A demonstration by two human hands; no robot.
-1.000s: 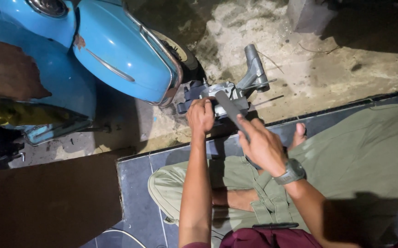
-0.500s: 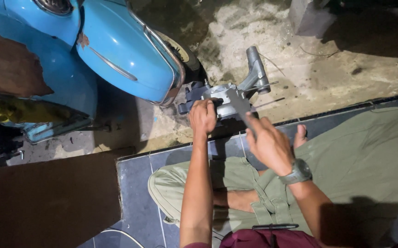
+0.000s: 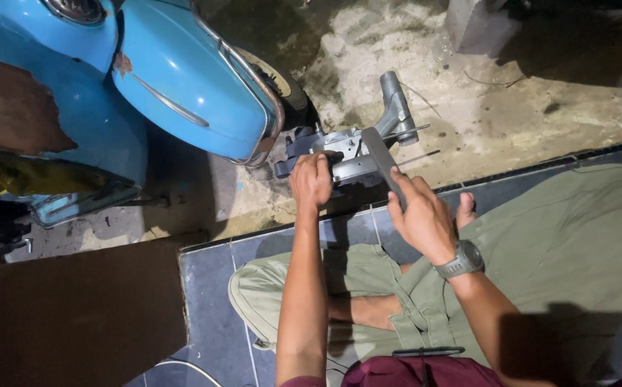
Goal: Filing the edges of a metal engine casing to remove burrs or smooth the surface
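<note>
From the head camera we are looking down at our own lap, sitting cross-legged in olive trousers (image 3: 540, 236) on the dark tiled floor (image 3: 210, 287), close to its edge where the tiles are giving way to rough, pale concrete ground (image 3: 468, 107). Our left hand (image 3: 312, 180) is closing its fingers over the near side of a grey metal part (image 3: 357, 154) that is lying on the concrete just past the tile edge, gripping it firmly. Our right hand (image 3: 422, 215), wearing a grey wristwatch (image 3: 460, 259), is wrapping its fingers around the lower end of a flat dark file (image 3: 382, 163), whose blade is slanting up and away across the top of the metal part and touching it. A light blue scooter (image 3: 182, 86) is standing at the far left of the concrete, its rounded front fender hanging just beside the part. A brown board (image 3: 74, 315) is lying against the left edge of the tiles.
</note>
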